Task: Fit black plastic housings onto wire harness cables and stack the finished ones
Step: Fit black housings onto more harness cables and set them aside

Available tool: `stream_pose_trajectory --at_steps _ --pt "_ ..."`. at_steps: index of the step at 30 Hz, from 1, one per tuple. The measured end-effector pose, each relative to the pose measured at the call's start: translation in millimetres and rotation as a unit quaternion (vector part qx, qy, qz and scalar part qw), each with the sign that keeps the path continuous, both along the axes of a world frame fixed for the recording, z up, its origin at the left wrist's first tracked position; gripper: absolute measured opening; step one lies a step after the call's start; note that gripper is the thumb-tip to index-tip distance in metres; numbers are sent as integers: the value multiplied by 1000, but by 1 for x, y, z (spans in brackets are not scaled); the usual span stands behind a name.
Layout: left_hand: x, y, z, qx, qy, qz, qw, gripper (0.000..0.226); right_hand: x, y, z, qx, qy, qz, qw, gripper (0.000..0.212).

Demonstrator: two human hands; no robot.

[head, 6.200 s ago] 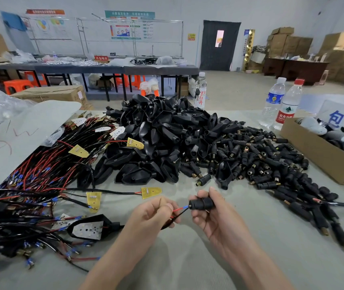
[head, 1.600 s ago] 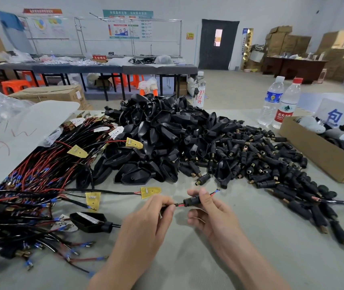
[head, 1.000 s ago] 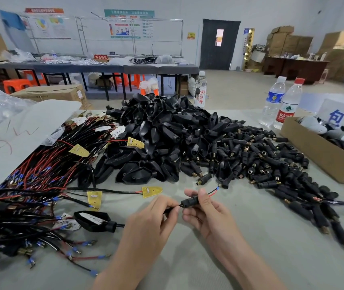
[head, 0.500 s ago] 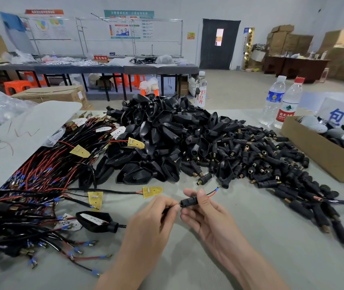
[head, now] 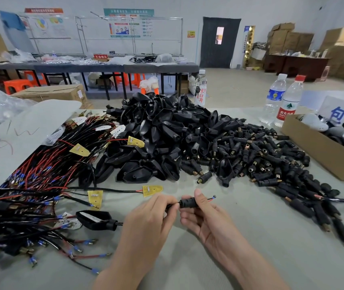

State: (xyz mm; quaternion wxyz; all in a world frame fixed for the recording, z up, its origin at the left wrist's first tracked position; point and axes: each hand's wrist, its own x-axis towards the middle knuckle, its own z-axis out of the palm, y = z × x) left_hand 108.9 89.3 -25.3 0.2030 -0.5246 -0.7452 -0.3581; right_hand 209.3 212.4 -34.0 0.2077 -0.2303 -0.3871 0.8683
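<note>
Starting far left of the grip, the harness heap (head: 26, 208) sprawls over the bench (head: 250, 237), and its loose blue-tipped leads could snag the cable (head: 173, 205) if it is dragged sideways. Nearer, just left of the grip, a shell housing (head: 95, 219) lies on the bench, apparently threaded on that same cable; a sharp tug might jerk it along. The left hand (head: 152, 220) pinches the cable right beside the cylindrical sleeve housing (head: 187, 203), which the right hand (head: 206, 220) holds between thumb and curled fingers, above the bench. Right of the grip, thin red and black wire ends (head: 211, 198) poke from the sleeve; forcing them could kink them, and a slackened pinch could let the sleeve slide back. Farther right, the plug sleeve pile (head: 271, 164) lies near enough for a forearm to scatter it.
</note>
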Motion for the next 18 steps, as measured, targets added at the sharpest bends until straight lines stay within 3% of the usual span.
stream_pose_trajectory --at_steps 7,11,15,18 --pt "-2 2 -9 6 -31 -21 999 6 -2 -3 0 -5 19 -20 1000 34" --pt "-2 3 -13 22 -100 -14 995 2 -1 -4 2 16 29 -13 999 34" --pt "-6 -1 -11 12 -116 -17 993 22 1 -1 7 25 48 -34 998 34" --pt "-11 -3 -11 -12 -98 -20 995 23 3 2 9 33 47 -47 997 35"
